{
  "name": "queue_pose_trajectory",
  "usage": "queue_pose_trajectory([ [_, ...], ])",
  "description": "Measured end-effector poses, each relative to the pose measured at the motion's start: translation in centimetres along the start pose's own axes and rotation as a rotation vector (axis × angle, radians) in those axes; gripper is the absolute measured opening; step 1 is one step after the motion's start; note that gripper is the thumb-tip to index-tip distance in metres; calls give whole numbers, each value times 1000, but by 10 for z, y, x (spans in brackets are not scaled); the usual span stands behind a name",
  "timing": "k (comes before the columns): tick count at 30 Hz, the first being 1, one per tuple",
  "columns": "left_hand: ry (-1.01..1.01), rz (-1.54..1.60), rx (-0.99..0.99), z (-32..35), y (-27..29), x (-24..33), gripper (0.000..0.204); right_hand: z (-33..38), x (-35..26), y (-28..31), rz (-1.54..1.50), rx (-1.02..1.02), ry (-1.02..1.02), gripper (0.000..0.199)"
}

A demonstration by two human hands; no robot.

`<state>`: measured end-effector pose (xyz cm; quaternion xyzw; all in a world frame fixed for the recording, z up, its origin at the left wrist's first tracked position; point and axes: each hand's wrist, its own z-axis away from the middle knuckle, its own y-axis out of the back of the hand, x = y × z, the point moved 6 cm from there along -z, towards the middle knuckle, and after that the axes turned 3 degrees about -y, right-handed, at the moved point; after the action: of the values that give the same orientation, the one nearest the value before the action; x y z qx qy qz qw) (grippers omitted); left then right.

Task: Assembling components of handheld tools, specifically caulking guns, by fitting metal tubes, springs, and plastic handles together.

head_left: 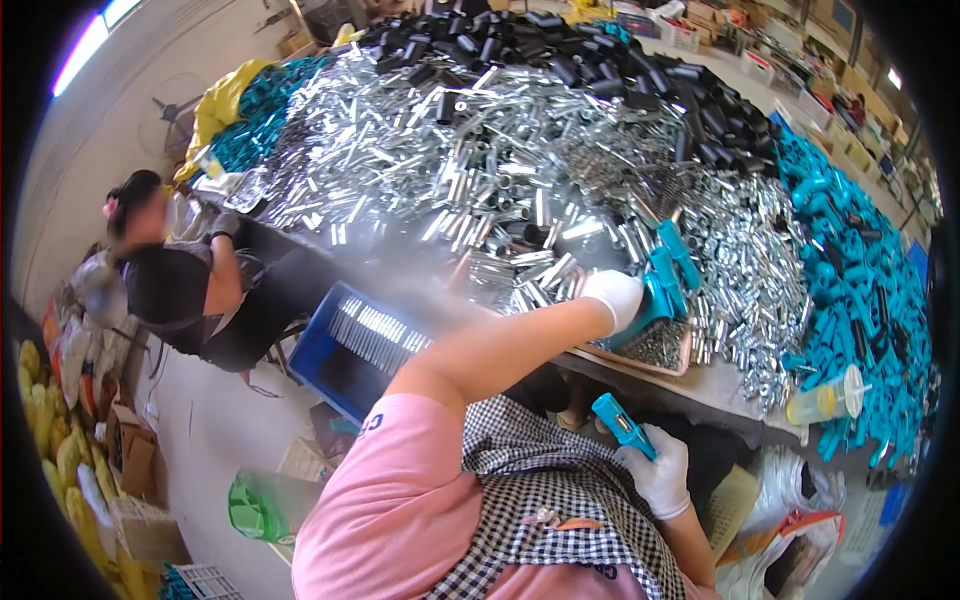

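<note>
1 teal handle [624,426] sits gripped in the right hand [660,472]; advise holding it steady. Left hand [613,298], beside teal parts [664,282]: grip cannot be determined.

At lower centre, a pink short-sleeved top [400,500] with dark lettering [372,423] shows beneath a black-and-white checked apron [525,485]; white gloves [668,485] cover left hand [612,297] and right hand [656,468].

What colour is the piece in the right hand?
The piece is mostly teal, clearest in the head view.
</note>
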<state>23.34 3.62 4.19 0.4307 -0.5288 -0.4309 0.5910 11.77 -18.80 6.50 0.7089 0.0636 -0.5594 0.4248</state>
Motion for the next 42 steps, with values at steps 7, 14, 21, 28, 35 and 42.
queue_pose_trajectory([
  [7, -297, 225, 408, 17, 17, -21, 31, -7, -1, 9, 89, 37, 55, 20],
  [14, -84, 666, 240, 108, 53, -13, 18, -26, -8, 15, 200, 106, 202, 26],
  [21, -452, 762, 381, 163, 10, 39, 16, -20, -4, 0, 253, 125, 215, 34],
  [28, -572, 483, 553, 172, 7, 56, 19, -17, -7, -6, 367, 92, 244, 35],
  [35, -584, -76, 90, 175, -28, 83, 13, -6, 0, -15, 531, -60, 228, 40],
  [42, -728, -149, -22, 182, -23, 90, 15, -4, 13, -29, 523, -154, 231, 38],
])
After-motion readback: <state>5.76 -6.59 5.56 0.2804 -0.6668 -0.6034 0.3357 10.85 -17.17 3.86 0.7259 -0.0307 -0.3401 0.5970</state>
